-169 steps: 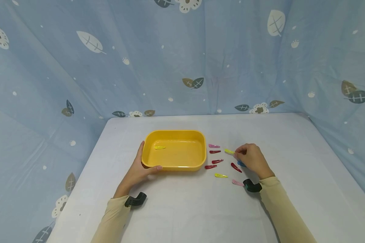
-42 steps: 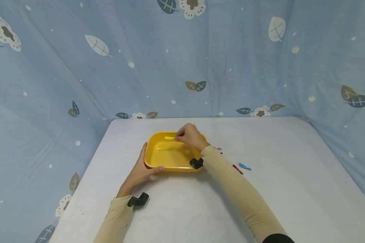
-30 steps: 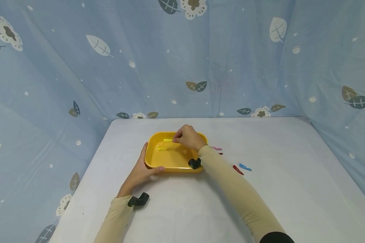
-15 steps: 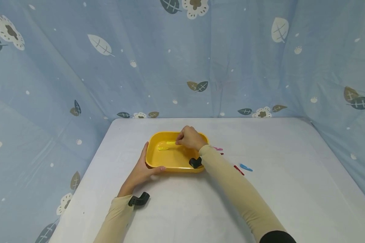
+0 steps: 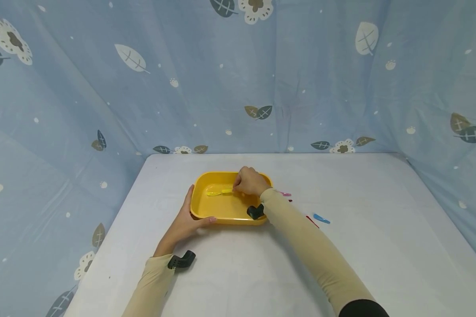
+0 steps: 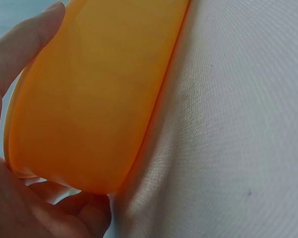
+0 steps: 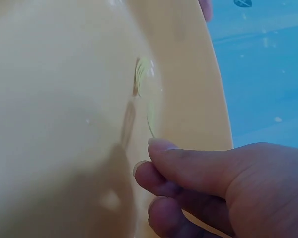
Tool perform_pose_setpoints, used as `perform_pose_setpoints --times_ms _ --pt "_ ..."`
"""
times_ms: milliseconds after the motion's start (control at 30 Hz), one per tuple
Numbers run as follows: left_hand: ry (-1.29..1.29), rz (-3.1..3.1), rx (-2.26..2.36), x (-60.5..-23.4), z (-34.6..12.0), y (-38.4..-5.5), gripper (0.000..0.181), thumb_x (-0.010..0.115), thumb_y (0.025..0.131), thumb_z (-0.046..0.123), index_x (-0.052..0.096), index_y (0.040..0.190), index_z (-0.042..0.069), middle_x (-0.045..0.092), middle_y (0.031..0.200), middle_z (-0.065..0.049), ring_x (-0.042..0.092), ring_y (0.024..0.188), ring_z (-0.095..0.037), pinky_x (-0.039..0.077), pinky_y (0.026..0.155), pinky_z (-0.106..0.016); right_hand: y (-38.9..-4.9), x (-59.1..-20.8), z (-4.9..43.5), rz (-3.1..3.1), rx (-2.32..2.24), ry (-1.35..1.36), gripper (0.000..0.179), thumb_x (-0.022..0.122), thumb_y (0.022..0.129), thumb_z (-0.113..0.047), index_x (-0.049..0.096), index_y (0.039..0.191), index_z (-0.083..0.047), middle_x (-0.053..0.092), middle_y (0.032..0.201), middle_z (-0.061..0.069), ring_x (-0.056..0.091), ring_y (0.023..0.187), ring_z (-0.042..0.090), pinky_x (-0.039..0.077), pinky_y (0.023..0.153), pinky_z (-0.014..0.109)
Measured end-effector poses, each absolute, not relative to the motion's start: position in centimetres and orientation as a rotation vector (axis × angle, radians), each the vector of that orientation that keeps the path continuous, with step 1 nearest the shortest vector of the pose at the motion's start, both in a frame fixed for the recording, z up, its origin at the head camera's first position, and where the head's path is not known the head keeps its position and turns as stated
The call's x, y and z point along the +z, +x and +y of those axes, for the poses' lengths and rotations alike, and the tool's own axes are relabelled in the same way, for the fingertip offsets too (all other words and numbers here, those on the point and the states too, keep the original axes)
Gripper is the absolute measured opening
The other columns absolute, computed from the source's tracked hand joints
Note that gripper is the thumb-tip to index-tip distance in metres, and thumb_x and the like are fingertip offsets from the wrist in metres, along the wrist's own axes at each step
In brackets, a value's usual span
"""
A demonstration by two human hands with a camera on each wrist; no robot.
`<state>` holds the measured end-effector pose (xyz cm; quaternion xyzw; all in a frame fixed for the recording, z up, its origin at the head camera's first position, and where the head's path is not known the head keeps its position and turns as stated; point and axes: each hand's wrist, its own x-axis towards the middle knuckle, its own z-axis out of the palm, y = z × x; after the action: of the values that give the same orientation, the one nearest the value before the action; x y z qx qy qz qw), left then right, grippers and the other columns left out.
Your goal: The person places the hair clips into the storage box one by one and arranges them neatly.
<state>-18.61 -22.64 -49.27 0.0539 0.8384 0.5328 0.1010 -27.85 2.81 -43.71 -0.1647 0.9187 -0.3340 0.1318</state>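
In the head view a yellow plastic tray [image 5: 226, 209] stands on the table, with my left hand [image 5: 184, 222] gripping its near left corner. The left wrist view shows the thumb at the rim and fingers curled about the end wall of the tray [image 6: 94, 99]. Over the tray, my right hand [image 5: 250, 181] pinches a yellow snap hair clip [image 5: 227, 191] between thumb and forefinger. A second yellow hair clip [image 7: 140, 78] lies on the tray floor, just beyond the tip of the pinched clip [image 7: 150, 121] in the right wrist view.
Right of the tray, a blue hair clip [image 5: 321, 218] and a red hair clip [image 5: 312, 221] lie on the white table. Parts of a pink clip [image 5: 286, 193] and another red one show past my right sleeve [image 5: 301, 237]. A patterned blue curtain [image 5: 238, 79] hangs behind.
My right hand has carried the yellow clip from the table on the right into the tray. Lately it has moved slightly nearer, bringing that clip close to the other. My left hand has kept its grip.
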Motion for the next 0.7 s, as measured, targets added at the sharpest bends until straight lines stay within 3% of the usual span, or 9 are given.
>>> perform_pose_setpoints --times_ms 300,700 --pt "0.143 2.487 1.53 -49.46 -22.74 -18.71 0.133 0.089 0.079 0.042 -0.011 0.165 0.035 0.005 0.177 -0.004 0.019 0.161 -0.032 0.016 0.131 -0.059 -28.15 -43.85 2.66 2.67 -0.905 -0.436 0.007 0.084 0.087 -0.015 0.082 0.082 -0.01 0.076 0.079 0.005 0.054 0.057 0.012 0.046 0.052 0.02" --pt "0.136 2.489 1.539 -49.21 -22.57 -18.63 0.132 0.089 0.079 0.04 -0.01 0.167 0.03 0.007 0.176 -0.003 0.022 0.16 -0.032 0.017 0.131 -0.06 -28.16 -43.9 2.39 2.687 -0.837 -0.411 0.009 0.086 0.084 -0.017 0.08 0.08 -0.012 0.075 0.077 0.002 0.056 0.062 0.014 0.046 0.055 0.021"
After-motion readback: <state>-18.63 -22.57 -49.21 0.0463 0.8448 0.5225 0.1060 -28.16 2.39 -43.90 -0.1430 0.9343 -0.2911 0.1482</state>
